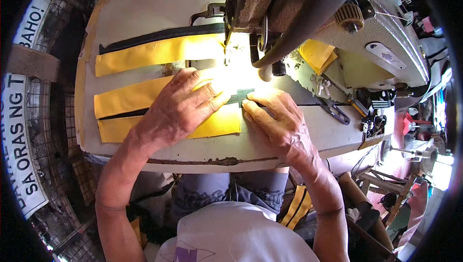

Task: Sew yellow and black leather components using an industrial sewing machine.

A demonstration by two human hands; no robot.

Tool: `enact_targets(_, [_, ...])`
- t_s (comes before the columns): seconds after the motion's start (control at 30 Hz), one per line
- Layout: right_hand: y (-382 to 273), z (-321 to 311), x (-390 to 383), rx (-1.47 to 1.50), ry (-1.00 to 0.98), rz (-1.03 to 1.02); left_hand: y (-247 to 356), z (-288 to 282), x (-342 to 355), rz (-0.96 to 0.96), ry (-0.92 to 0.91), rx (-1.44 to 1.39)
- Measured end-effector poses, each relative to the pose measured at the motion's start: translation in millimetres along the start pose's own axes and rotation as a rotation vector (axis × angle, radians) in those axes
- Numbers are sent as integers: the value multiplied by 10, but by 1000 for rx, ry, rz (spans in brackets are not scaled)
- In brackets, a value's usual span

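Note:
Both of my hands work on a yellow fabric piece (219,122) beside the needle area of a sewing machine (260,11). My left hand (185,105) is closed, with bent fingers pinching the yellow fabric and its zipper tape near the brightly lit centre. My right hand (277,122) pinches the dark zipper tape (238,95) at its right end, fingers curled. Another yellow strip (144,57) with a black zipper (135,42) lies farther back on the cream sewing table (130,6). Glare washes out the area under the needle and partly hides the fingertips.
Folded yellow fabric (313,54) lies under the machine arm. Scissors (335,112), a screwdriver (357,105) and metal parts (374,122) sit at the right. Below the table are my legs and another yellow zipper strip (295,209). Wire mesh with signs (62,141) stands at the left.

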State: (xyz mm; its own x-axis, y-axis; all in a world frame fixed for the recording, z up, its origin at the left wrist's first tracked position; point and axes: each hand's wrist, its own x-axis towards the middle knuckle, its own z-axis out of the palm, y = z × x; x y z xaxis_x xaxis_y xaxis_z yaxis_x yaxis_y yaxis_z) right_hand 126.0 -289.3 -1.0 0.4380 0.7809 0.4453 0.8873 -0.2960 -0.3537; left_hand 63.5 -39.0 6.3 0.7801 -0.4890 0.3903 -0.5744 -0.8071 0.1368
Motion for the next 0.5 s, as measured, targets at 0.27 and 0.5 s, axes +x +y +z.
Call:
enact_targets(0.27, [-1,-3,-8,-11,5,-9,-17,29,2,0,-45,-60])
enact_targets(0.5, [20,9,-13,-11,14,-28,-25,7,2,5,-76,-103])
